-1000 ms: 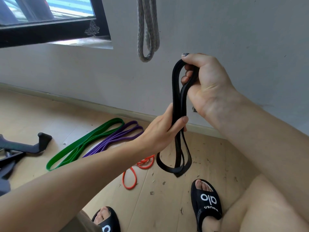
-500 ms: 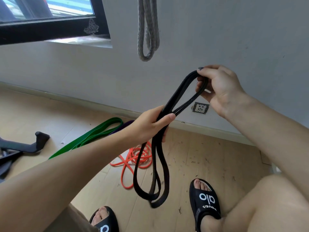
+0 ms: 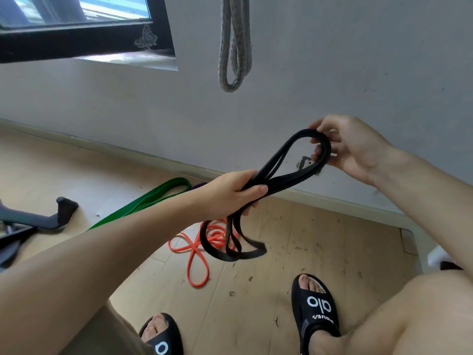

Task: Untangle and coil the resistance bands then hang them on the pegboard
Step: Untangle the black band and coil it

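Observation:
A black resistance band [image 3: 286, 172], folded into several loops, stretches between both hands at mid-frame. My left hand [image 3: 230, 193] grips its middle, and the lower loops hang down and swing above the floor. My right hand [image 3: 350, 147] holds the upper loop end with curled fingers, up and to the right. On the wooden floor lie an orange band [image 3: 194, 254] in a tangle, a green band [image 3: 143, 203] and a sliver of a purple band [image 3: 198, 185] behind my left wrist. A grey band [image 3: 234, 47] hangs on the wall above.
A window [image 3: 76, 24] with a dark frame is at upper left. A black metal stand [image 3: 48, 216] lies on the floor at left. My feet in black slides [image 3: 317, 308] are at the bottom. A wall socket [image 3: 304, 162] sits behind the black band.
My right hand has dropped lower and moved right, drawing the band's top from upright into a slant. My left hand has moved left and lower; the hanging loops swing.

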`<action>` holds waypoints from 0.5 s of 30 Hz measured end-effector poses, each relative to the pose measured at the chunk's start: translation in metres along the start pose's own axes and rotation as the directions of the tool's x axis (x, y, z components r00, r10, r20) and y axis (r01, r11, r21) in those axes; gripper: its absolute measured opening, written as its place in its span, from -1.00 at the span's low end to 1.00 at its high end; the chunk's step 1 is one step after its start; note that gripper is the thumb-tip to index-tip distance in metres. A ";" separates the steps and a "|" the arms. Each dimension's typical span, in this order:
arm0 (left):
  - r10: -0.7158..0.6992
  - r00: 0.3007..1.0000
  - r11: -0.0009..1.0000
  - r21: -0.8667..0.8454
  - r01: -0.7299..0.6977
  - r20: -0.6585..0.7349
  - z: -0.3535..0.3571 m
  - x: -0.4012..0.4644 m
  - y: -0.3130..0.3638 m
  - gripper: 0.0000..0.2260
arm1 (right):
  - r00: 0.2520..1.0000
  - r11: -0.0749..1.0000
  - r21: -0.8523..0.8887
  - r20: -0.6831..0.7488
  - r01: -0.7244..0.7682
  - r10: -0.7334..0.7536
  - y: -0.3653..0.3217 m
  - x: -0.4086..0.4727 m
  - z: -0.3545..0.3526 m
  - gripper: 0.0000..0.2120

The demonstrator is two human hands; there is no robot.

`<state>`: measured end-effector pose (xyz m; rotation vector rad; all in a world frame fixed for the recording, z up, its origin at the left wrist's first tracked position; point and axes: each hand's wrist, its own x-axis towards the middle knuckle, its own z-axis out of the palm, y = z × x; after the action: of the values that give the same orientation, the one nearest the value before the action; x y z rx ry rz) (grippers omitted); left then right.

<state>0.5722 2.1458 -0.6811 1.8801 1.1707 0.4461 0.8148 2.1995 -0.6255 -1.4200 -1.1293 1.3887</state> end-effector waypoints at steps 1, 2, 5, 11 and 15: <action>0.002 1.000 0.999 0.038 -0.003 0.010 0.000 0.000 -0.002 -0.89 | 1.000 1.000 -0.025 0.029 0.000 0.000 0.000 0.000 -0.001 -0.81; 0.002 1.000 0.997 0.080 -0.004 0.021 -0.001 0.001 -0.003 -0.89 | 0.998 0.998 -0.070 0.064 0.006 -0.001 0.000 -0.001 -0.002 -0.80; 0.014 0.999 0.978 0.206 -0.020 0.030 -0.006 0.002 -0.004 -0.87 | 0.984 0.919 -0.386 0.180 0.081 -0.011 0.004 -0.003 -0.005 -0.69; 0.051 0.998 0.962 0.268 -0.057 0.029 -0.014 0.000 -0.002 -0.86 | 0.927 0.707 -0.657 0.375 0.262 0.004 0.010 -0.007 -0.006 -0.84; 0.078 0.997 0.956 0.283 -0.079 0.013 -0.016 -0.002 0.001 -0.83 | 0.903 0.567 -0.768 0.419 0.298 0.093 0.015 -0.007 -0.001 -0.87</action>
<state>0.5611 2.1512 -0.6711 2.1787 1.2124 0.3328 0.8165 2.1889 -0.6382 -1.6415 -2.3475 1.1145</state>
